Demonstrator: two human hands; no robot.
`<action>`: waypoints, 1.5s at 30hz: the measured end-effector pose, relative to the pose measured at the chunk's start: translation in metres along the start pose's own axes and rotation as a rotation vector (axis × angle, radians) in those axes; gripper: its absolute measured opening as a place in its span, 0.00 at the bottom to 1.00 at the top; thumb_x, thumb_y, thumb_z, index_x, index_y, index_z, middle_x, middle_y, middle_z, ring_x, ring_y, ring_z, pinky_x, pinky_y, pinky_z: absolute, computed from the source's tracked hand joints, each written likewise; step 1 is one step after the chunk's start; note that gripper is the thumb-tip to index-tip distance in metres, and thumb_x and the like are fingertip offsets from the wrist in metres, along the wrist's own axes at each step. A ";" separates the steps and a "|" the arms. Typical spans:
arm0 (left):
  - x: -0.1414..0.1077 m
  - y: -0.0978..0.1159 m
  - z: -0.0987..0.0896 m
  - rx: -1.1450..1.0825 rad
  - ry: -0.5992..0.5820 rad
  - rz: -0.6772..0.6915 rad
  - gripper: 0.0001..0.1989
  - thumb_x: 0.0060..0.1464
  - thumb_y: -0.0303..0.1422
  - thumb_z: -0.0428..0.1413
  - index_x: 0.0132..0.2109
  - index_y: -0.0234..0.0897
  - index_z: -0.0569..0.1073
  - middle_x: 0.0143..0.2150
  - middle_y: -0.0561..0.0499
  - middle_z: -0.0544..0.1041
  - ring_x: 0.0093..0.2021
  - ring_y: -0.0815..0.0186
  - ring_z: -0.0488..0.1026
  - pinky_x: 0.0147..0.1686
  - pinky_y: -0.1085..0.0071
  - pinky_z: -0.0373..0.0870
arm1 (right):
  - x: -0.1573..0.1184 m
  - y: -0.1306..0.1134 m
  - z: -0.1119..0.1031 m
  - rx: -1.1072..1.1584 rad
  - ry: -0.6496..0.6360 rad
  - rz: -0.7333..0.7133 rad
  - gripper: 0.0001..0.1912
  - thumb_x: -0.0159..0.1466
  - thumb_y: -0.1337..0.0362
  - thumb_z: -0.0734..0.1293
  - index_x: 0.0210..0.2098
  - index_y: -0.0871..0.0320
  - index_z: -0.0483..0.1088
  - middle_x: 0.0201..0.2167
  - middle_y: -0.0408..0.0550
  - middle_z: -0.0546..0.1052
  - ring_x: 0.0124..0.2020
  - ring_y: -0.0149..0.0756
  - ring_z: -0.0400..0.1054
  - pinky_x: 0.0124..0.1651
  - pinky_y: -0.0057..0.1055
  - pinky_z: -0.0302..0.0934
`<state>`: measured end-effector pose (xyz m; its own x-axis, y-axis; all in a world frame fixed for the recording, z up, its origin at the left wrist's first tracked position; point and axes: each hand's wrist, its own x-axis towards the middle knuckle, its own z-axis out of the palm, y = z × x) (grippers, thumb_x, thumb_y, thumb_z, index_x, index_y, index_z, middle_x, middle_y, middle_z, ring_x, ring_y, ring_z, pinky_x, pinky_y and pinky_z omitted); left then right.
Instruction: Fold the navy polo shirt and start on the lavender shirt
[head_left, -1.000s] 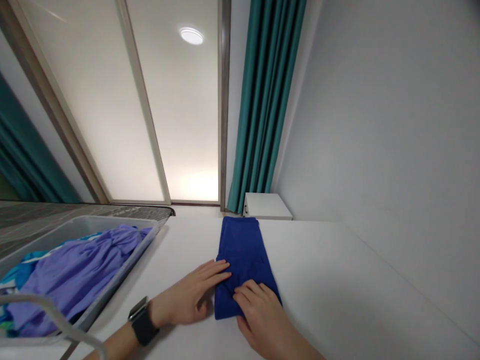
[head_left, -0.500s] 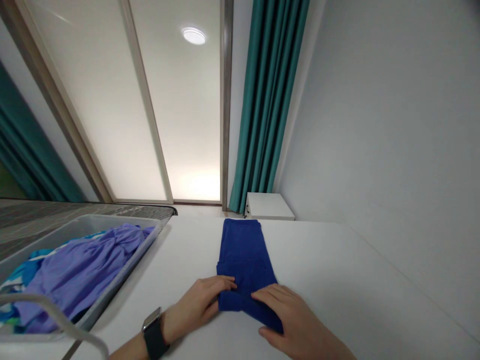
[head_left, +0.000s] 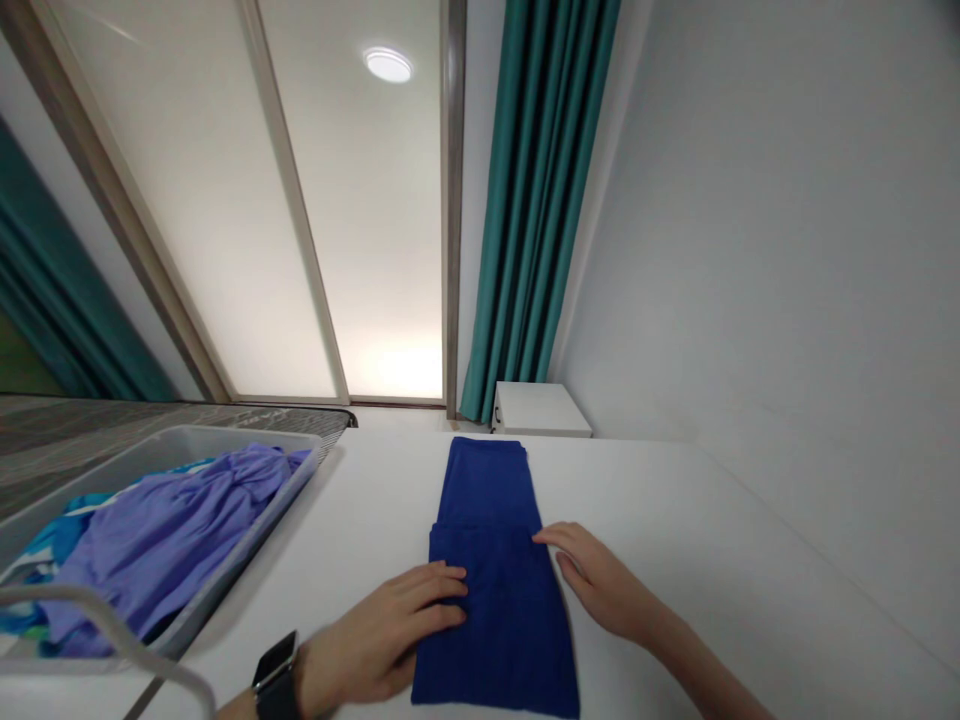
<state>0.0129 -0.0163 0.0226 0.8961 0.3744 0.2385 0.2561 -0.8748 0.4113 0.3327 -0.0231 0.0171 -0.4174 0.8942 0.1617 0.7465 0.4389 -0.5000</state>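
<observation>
A dark blue garment [head_left: 499, 620], folded into a long strip, lies on the white table [head_left: 360, 530]. Its near part overlaps the far part, leaving a straight crosswise edge about a third of the way down. My left hand [head_left: 409, 620] rests on the garment's left side, fingers stretched over the cloth and a dark watch [head_left: 276, 675] on the wrist. At the right edge, by that crosswise edge, the fingertips of my right hand [head_left: 600, 580] touch the fabric. Its thumb and forefinger are apart. Exactly what kind of garment this is cannot be made out.
On the left stands a grey plastic bin [head_left: 292, 500] with purple cloth [head_left: 180, 540] and blue patterned cloth inside. A pale curved bar [head_left: 97, 620] crosses the lower left corner. Beyond the table's far edge is a small white cabinet [head_left: 540, 408], with a wall on the right.
The garment's near end, folded up before, now lies flat toward me. My right hand has moved up and outward to the right edge; my left has shifted slightly nearer, fingers flatter.
</observation>
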 end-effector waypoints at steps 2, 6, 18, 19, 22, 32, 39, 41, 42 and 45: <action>0.000 0.001 -0.001 0.044 -0.046 0.017 0.28 0.57 0.27 0.51 0.64 0.46 0.61 0.66 0.45 0.64 0.66 0.55 0.59 0.66 0.55 0.56 | 0.022 -0.011 0.011 -0.139 0.041 0.016 0.21 0.69 0.66 0.53 0.57 0.57 0.67 0.52 0.53 0.73 0.54 0.40 0.65 0.58 0.41 0.58; -0.003 0.000 -0.001 0.077 -0.108 0.044 0.33 0.55 0.30 0.53 0.67 0.49 0.57 0.69 0.48 0.59 0.67 0.51 0.58 0.65 0.50 0.55 | 0.054 -0.031 0.038 -0.411 0.067 0.038 0.17 0.71 0.60 0.56 0.52 0.59 0.69 0.45 0.55 0.75 0.48 0.46 0.67 0.52 0.42 0.59; -0.006 0.003 0.000 0.142 -0.198 0.104 0.37 0.49 0.30 0.53 0.67 0.45 0.56 0.70 0.46 0.57 0.68 0.53 0.55 0.67 0.51 0.50 | 0.055 -0.025 0.045 -0.409 0.026 0.074 0.09 0.72 0.62 0.57 0.41 0.55 0.67 0.38 0.46 0.76 0.39 0.38 0.72 0.39 0.31 0.60; -0.005 0.002 -0.001 0.141 -0.204 0.098 0.38 0.49 0.31 0.53 0.68 0.45 0.56 0.70 0.45 0.56 0.68 0.52 0.55 0.67 0.51 0.49 | 0.056 -0.024 0.046 -0.410 0.024 0.081 0.08 0.71 0.62 0.58 0.42 0.55 0.67 0.39 0.46 0.76 0.39 0.38 0.72 0.40 0.31 0.61; 0.002 -0.003 -0.004 0.136 -0.208 0.081 0.40 0.49 0.35 0.56 0.69 0.43 0.53 0.70 0.43 0.55 0.69 0.50 0.53 0.67 0.49 0.47 | 0.058 -0.022 0.052 -0.403 0.036 0.102 0.09 0.70 0.60 0.60 0.47 0.55 0.66 0.42 0.47 0.75 0.39 0.39 0.72 0.40 0.32 0.62; 0.020 -0.022 -0.008 0.105 -0.241 0.107 0.41 0.47 0.36 0.59 0.68 0.49 0.55 0.73 0.46 0.46 0.69 0.42 0.49 0.66 0.41 0.41 | 0.018 -0.047 0.026 -0.275 0.059 -0.223 0.09 0.68 0.66 0.60 0.46 0.55 0.69 0.42 0.49 0.74 0.46 0.39 0.66 0.51 0.38 0.58; 0.020 -0.014 -0.008 0.101 -0.264 0.019 0.34 0.55 0.36 0.55 0.68 0.51 0.56 0.73 0.49 0.46 0.70 0.48 0.47 0.67 0.44 0.42 | -0.038 -0.043 0.068 -0.535 0.180 -0.470 0.25 0.65 0.49 0.64 0.54 0.60 0.66 0.48 0.55 0.77 0.48 0.46 0.68 0.52 0.40 0.59; 0.019 -0.015 -0.007 0.078 -0.222 0.025 0.33 0.56 0.37 0.55 0.68 0.52 0.56 0.73 0.51 0.47 0.70 0.49 0.48 0.68 0.46 0.42 | -0.038 -0.038 0.076 -0.534 0.226 -0.420 0.20 0.65 0.58 0.65 0.53 0.60 0.67 0.50 0.52 0.77 0.50 0.44 0.68 0.54 0.38 0.58; 0.017 -0.018 -0.006 0.066 -0.198 0.034 0.35 0.56 0.37 0.56 0.68 0.51 0.55 0.73 0.50 0.47 0.70 0.49 0.49 0.68 0.47 0.43 | -0.037 -0.038 0.076 -0.507 0.225 -0.383 0.18 0.64 0.62 0.65 0.52 0.59 0.68 0.50 0.51 0.77 0.49 0.43 0.69 0.54 0.37 0.59; 0.012 -0.032 0.001 0.050 -0.105 0.001 0.40 0.55 0.37 0.57 0.70 0.47 0.50 0.72 0.47 0.49 0.69 0.50 0.51 0.68 0.51 0.48 | -0.030 -0.045 0.062 -0.378 0.049 -0.249 0.17 0.61 0.68 0.65 0.50 0.56 0.69 0.49 0.48 0.78 0.47 0.40 0.71 0.51 0.34 0.60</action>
<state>0.0156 0.0163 0.0117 0.9288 0.3415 0.1441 0.2705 -0.8903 0.3664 0.2796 -0.0752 -0.0178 -0.5904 0.7561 0.2823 0.7667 0.6347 -0.0967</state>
